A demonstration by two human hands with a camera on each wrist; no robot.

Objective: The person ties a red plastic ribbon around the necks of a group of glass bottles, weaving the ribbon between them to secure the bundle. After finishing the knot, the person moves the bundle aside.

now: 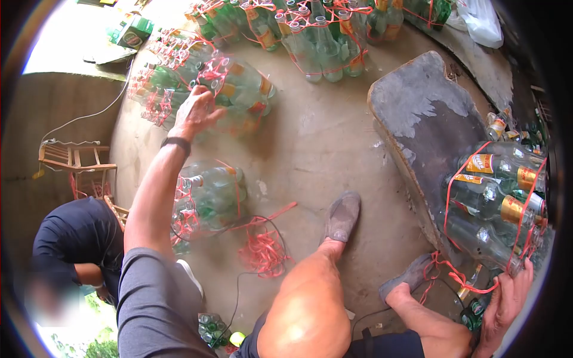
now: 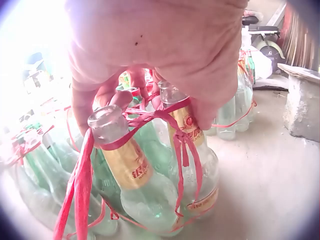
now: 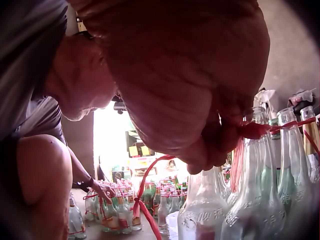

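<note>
My left hand [image 1: 194, 113] reaches far forward to a tied bundle of glass bottles [image 1: 245, 89]. In the left wrist view its fingers [image 2: 112, 97] curl down among the necks, where red plastic twine [image 2: 150, 116] loops round them. Gold labels show on the two nearest bottles [image 2: 135, 165]. At the right edge my right hand [image 1: 504, 304] grips red twine beside the necks of another bundle [image 1: 489, 197]. In the right wrist view its curled fingers [image 3: 212, 150] hold the twine [image 3: 272, 129] against clear bottles [image 3: 252, 200]; the palm hides part of the grip.
A worn stone slab [image 1: 430, 107] lies under the right bundle. More tied bottles [image 1: 322, 48] stand at the back, and another bundle [image 1: 209, 194] is nearer. Loose red twine [image 1: 262, 250] and a dark cord lie on the floor. Another person [image 1: 83, 244] bends at the left, near a wooden chair [image 1: 77, 158].
</note>
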